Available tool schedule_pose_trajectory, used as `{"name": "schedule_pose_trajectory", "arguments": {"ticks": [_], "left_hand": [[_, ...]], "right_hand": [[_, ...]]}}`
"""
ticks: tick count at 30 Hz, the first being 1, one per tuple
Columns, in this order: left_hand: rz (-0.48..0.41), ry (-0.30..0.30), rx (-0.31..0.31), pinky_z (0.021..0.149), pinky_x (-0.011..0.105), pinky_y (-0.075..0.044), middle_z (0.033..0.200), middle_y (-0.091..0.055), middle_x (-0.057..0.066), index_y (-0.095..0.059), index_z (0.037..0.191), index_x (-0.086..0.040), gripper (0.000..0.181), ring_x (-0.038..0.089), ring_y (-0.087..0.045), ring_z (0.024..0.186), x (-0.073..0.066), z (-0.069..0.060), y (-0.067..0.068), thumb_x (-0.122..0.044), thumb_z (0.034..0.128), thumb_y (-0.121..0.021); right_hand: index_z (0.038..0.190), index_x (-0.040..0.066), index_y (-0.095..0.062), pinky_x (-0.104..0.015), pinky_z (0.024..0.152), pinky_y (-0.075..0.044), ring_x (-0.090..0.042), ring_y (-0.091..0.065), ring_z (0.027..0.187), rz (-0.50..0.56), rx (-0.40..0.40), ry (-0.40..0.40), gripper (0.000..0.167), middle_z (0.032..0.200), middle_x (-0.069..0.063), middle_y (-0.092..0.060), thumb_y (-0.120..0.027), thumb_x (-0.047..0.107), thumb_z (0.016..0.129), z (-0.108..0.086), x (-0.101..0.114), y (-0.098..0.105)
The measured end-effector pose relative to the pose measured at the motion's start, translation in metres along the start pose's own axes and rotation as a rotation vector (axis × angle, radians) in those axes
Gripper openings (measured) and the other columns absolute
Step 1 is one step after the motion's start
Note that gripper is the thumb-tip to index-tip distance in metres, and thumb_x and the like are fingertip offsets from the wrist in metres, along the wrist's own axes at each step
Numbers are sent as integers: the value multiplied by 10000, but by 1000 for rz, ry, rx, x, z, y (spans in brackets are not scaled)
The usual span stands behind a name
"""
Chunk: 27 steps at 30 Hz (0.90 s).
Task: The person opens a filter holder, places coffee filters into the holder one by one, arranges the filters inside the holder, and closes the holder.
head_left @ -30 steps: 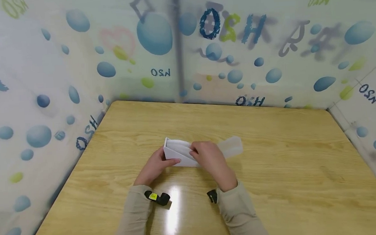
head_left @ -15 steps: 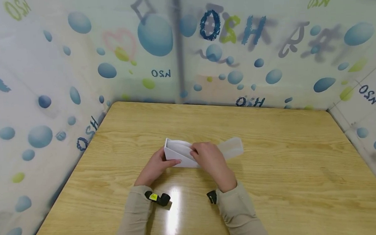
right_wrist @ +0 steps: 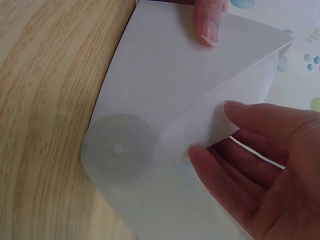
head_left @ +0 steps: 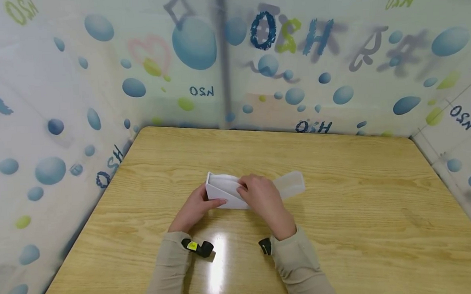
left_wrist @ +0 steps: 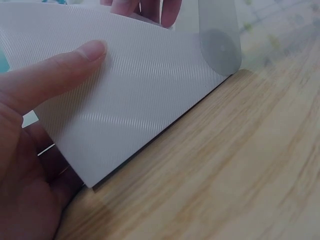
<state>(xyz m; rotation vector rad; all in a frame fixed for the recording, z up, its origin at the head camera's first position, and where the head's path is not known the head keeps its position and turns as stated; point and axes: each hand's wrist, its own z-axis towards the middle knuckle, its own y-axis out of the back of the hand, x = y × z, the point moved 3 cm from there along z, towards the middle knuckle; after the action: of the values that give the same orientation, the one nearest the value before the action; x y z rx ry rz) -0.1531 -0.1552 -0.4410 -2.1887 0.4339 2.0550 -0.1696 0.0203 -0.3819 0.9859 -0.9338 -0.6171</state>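
Observation:
A white box (head_left: pixel 226 200) with finely ridged sides and a slanted opening stands on the table in the head view. A translucent lid (head_left: pixel 291 184), swung back on a round pivot (right_wrist: pixel 118 150), sticks out to the right. My left hand (head_left: pixel 196 205) grips the box's left end, thumb flat on the near side and fingers (left_wrist: pixel 50 165) round the end. At the opening, my right hand (head_left: pixel 262 196) has its thumb against white inside the box (left_wrist: pixel 120 120); the other fingers curl at the far wall's edge. What those fingers touch is partly hidden.
The wooden table (head_left: pixel 363 211) extends on all sides of the box. Patterned white walls (head_left: pixel 295 73) with blue dots rise behind it and to both sides. A black wrist camera (head_left: pixel 201 247) sits at the left cuff, another (head_left: pixel 265 246) at the right.
The right hand's fingers shift very slightly at the box's opening. The left hand, the box and the lid stay in place.

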Motion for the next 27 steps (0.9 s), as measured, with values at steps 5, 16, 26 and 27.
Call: {"name": "schedule_pose_trajectory", "arguments": {"ticks": [5, 16, 26, 27], "left_hand": [[10, 4, -6, 838, 349, -434, 1123, -560, 68, -479, 1206, -139, 472, 193, -531, 1030, 1, 0, 1, -208, 790, -690], [17, 4, -10, 834, 343, -433, 1107, -572, 59, -486, 1190, -117, 463, 184, -540, 1012, 1, 1, 2, -198, 785, -695], [32, -5, -33, 822, 349, -434, 1084, -577, 56, -503, 1163, -155, 493, 193, -546, 988, 20, 8, 5, -291, 743, -724], [36, -12, -36, 818, 349, -435, 1080, -579, 55, -503, 1163, -159, 503, 193, -548, 984, 22, 8, 6, -308, 737, -726]], "right_hand": [[903, 131, -659, -256, 600, -442, -88, -519, 645, 20, -15, -9, 116, 798, 27, -606, -629, 223, 839, 1, 0, 0], [962, 158, -648, -260, 639, -463, -131, -589, 772, 142, -48, -5, 156, 912, 36, -603, -590, 269, 868, -1, -3, 9], [940, 154, -662, -201, 617, -463, -65, -570, 775, 190, -223, 91, 131, 907, 62, -611, -575, 232, 880, -3, -6, 29], [943, 152, -661, -200, 614, -463, -63, -569, 776, 190, -238, 95, 135, 906, 62, -613, -572, 233, 882, -3, -8, 30]]}}
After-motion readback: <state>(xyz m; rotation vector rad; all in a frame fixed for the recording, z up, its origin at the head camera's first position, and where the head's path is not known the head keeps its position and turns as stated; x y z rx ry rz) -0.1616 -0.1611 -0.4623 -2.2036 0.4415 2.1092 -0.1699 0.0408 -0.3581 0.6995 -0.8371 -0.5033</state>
